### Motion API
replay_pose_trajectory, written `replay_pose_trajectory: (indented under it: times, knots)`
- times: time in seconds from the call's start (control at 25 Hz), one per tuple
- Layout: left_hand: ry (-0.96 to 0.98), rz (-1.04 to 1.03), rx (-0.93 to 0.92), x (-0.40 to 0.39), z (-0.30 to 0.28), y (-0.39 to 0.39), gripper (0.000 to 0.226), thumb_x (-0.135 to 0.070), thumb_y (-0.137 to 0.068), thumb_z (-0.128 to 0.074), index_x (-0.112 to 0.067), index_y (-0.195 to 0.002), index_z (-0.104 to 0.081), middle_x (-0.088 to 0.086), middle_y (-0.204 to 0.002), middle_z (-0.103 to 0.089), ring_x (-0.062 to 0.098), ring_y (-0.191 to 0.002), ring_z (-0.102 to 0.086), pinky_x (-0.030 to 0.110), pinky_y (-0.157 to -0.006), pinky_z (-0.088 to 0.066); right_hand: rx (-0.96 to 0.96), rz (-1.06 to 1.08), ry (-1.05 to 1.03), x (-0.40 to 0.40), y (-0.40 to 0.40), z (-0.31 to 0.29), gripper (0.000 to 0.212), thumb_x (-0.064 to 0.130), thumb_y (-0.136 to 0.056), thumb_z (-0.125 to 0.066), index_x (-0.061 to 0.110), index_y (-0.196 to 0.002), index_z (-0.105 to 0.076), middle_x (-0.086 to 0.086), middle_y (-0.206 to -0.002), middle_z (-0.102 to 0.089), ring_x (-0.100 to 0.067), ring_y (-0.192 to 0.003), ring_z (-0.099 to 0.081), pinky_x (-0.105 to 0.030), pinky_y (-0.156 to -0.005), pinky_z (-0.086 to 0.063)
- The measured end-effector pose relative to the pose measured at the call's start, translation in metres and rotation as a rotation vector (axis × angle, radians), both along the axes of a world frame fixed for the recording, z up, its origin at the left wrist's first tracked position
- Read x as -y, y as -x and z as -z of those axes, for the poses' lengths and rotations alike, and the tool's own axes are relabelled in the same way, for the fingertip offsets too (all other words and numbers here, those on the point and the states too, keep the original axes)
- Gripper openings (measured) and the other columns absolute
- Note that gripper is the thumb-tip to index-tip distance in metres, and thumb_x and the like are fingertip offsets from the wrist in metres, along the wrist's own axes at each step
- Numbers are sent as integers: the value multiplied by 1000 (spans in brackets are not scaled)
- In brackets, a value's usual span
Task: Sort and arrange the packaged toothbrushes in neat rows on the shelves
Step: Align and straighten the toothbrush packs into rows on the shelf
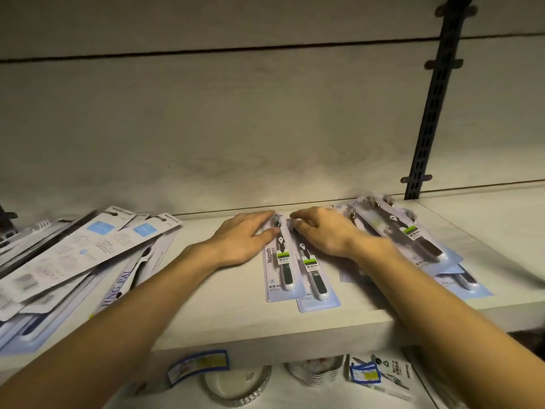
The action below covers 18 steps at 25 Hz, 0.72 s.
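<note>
Two packaged toothbrushes lie side by side on the pale wooden shelf [224,302]: the left pack [283,273] and the right pack [314,278], each with a dark-handled brush and a green label. My left hand [244,240] lies flat, its straight fingers and thumb touching the top left edge of the left pack. My right hand [321,231] rests with loosely bent fingers on the top of the right pack. A fanned stack of the same packs [413,240] sits just right of my right wrist.
A messy heap of toothbrush packs [73,261], mostly back side up, covers the shelf's left end. A black slotted upright [433,113] stands at the back right. Below the shelf are a blue price tag [197,367], stacked dishes [239,385] and a white packet [380,379].
</note>
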<state>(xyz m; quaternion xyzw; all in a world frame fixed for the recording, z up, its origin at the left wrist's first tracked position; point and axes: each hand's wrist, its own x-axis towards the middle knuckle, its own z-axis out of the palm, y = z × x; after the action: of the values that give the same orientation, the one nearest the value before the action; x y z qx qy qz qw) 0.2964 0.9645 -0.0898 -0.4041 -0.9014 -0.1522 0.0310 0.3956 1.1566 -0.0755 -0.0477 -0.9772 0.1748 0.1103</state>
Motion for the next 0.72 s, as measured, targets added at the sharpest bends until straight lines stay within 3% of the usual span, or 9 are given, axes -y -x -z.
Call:
replay_pose_trajectory:
  times: [0.36, 0.72]
  knots:
    - [42, 89, -98, 8, -18, -10, 44, -59, -95, -48, -32, -128, -61, -15, -129, -63, 11, -118, -56, 37, -101, -47, 4, -10, -104, -1, -3, 0, 36, 46, -99, -45, 26, -123, -61, -12, -127, -63, -34, -120, -55, -43, -98, -47]
    - [123, 82, -144, 9, -23, -21, 41, -51, -99, -47, -29, -132, -58, -9, -133, -60, 17, -122, -55, 39, -100, -46, -7, -30, -102, -2, -6, 4, 37, 45, -101, -44, 23, -125, -61, -12, -126, -64, -34, -118, -56, -46, -99, -47]
